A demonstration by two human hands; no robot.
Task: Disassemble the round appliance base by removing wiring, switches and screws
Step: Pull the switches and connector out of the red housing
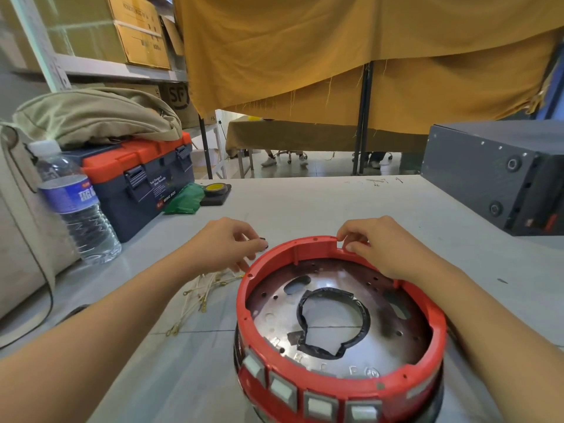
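Your right hand (387,248) pinches the red base (338,383) rim at twelve o'clock; your left hand (227,244) pinches a small dark part (264,242). Tug unevenly and the base could slide off the table (305,203).

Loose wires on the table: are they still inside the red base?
No, the pale wires lie on the table left of the red base, outside its rim.

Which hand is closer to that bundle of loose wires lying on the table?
Left. The left hand is just above the loose wires, holding a small dark part; the right hand grips the red base rim, farther right.
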